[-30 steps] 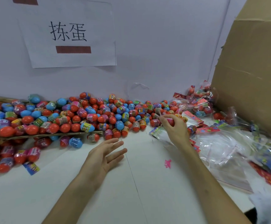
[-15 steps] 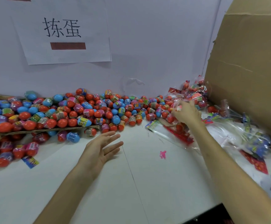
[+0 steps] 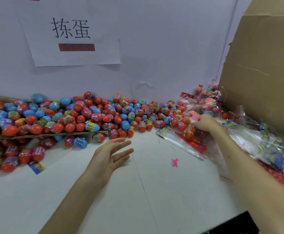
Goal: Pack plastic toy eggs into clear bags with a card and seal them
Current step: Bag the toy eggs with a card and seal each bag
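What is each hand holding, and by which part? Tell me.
Nothing in the left hand, fingers straight. The right hand grips a clear bag of eggs by its crumpled plastic; exact spot unclear.

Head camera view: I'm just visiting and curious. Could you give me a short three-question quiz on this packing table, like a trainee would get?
1. True or false: the left hand is gripping an egg.
2. What stands at the right edge of the table? A. cardboard box B. metal bin C. wicker basket
3. Fill in: the right hand grips a clear ____.
Key: 1 false, its fingers are straight and hold nothing. 2 A. 3 bag.
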`<state>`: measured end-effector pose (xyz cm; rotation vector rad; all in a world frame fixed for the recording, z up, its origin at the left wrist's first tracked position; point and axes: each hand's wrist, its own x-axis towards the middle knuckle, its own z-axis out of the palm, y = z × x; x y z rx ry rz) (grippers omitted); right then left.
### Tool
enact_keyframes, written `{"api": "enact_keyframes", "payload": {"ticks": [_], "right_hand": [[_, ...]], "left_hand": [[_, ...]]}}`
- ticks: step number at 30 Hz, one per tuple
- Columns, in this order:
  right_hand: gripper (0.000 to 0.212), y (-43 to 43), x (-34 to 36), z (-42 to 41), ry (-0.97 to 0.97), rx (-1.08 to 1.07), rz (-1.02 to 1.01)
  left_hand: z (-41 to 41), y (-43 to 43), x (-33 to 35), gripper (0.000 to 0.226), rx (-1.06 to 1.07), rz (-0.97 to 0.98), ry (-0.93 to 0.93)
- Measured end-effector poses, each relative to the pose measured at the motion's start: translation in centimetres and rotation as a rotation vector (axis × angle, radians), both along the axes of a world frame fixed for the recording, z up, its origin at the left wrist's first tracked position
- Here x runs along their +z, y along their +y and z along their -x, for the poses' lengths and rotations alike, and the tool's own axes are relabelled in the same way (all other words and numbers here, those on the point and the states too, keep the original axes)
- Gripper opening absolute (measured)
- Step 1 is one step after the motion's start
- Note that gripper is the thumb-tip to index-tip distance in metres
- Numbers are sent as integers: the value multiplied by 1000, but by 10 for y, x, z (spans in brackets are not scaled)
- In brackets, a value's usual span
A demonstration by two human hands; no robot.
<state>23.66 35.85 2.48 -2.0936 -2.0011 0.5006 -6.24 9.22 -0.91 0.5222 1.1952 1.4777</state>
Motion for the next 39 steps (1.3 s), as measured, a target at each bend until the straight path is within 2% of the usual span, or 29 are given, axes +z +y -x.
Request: {"api": "enact_keyframes", "payload": {"ticks": [3, 6, 9, 16, 18, 21, 24, 26, 28, 30, 35, 37, 39], "right_hand": [[41, -10, -4, 2, -97, -40, -91], [33, -13, -3, 9, -155, -81, -297], [15, -13, 1, 12, -98, -101, -483], [30, -21, 19, 18, -131, -60, -696], [31, -31, 26, 23, -32, -46, -835], [33, -51, 43, 42, 268, 1, -983], [28, -67, 65, 65, 668, 31, -859], [33, -80, 73, 79, 991, 146, -661], [32, -92, 72, 90, 1214, 287, -415], [30, -101, 60, 101, 1248, 416, -227], [23, -127, 19, 124, 1278, 604, 83], [21, -135, 6, 128, 1315, 617, 197], [20, -139, -1, 129, 1282, 628, 227]], "left_hand": [[-1, 1, 0, 25, -5, -2, 9], [0, 1, -1, 25, -13, -5, 17], [0, 1, -1, 25, -18, -8, 7], [-3, -1, 3, 25, -19, 3, 12], [-5, -1, 5, 25, -21, 5, 16], [-5, -2, 8, 26, -25, -11, 40], [-11, -2, 13, 31, -47, -41, 95], [-14, -3, 15, 44, -85, -78, 89], [-16, -4, 17, 62, -125, -100, 41], [-15, -4, 18, 72, -132, -130, -21], [-9, -1, 15, 85, -34, -139, -67], [-7, 1, 13, 75, 3, -139, -97], [-5, 2, 10, 48, 21, -156, -101]]}}
